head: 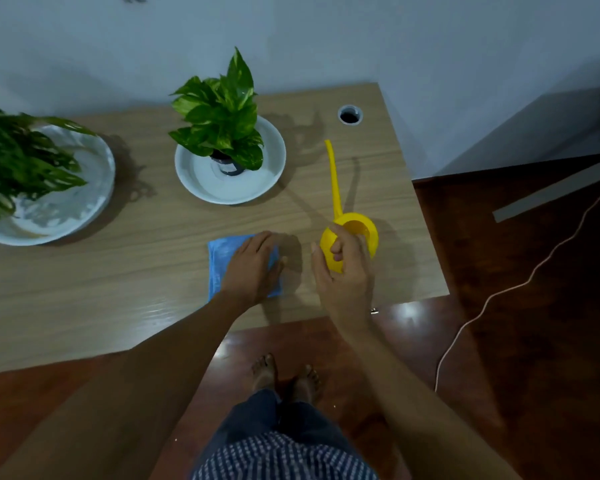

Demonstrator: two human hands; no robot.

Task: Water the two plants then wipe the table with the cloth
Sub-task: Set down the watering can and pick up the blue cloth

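A yellow watering can (362,230) with a long thin spout stands on the wooden table (136,271) near its right edge, spout pointing away from me. My right hand (343,271) is closed around its handle. My left hand (253,265) lies flat, palm down, on a folded blue cloth (219,258) just left of the can. A leafy green plant (222,112) in a small dark pot sits in a white dish (253,188) at the back middle. A second, fern-like plant (21,161) sits in a larger white dish (84,209) at the left.
A round cable hole (350,115) is in the table's back right corner. The wall runs right behind the table. Beyond the right edge is dark red floor with a thin cable (499,296) lying on it. My bare feet (284,375) stand at the front edge.
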